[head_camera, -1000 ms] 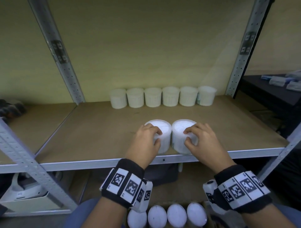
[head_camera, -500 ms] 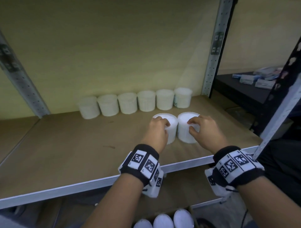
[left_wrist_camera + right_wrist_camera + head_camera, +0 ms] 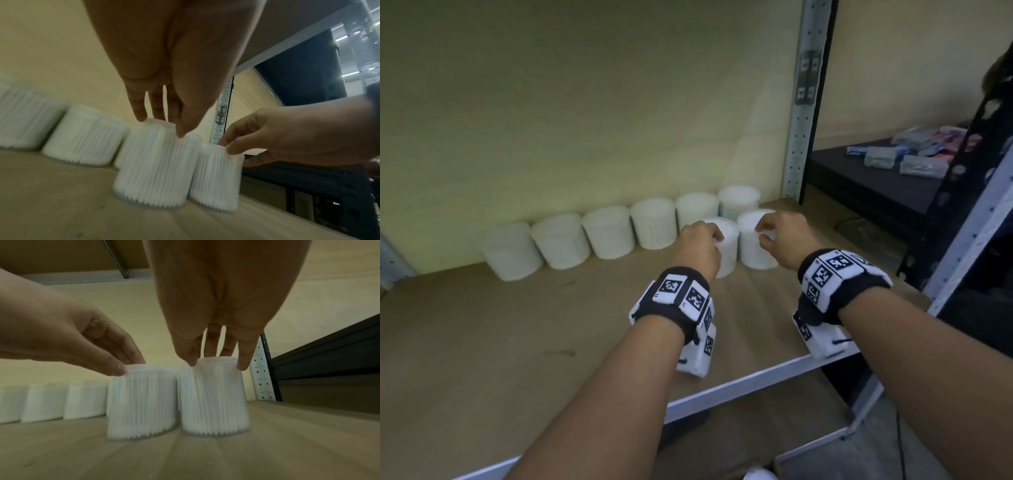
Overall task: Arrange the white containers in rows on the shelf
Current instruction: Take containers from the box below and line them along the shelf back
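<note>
Several white ribbed containers (image 3: pixel 606 236) stand in a row along the back of the wooden shelf (image 3: pixel 482 342). Just in front of that row's right end stand two more, side by side. My left hand (image 3: pixel 702 240) grips the left container (image 3: pixel 727 257) by its top rim, fingers behind and thumb in front (image 3: pixel 160 128). My right hand (image 3: pixel 774 233) grips the right container (image 3: pixel 753 253) the same way (image 3: pixel 218 363). Both containers (image 3: pixel 141 405) (image 3: pixel 216 402) look blurred, with their bases at the shelf board.
A grey perforated upright (image 3: pixel 804 102) bounds the shelf on the right. Beyond it a dark shelf (image 3: pixel 876 192) holds small packets (image 3: pixel 907 154). The metal front edge (image 3: pixel 739 383) runs below my wrists. Bare board spreads to the left of my hands.
Both hands have carried the two containers from near the shelf's front edge back and to the right, up against the rear row. The grips are the same.
</note>
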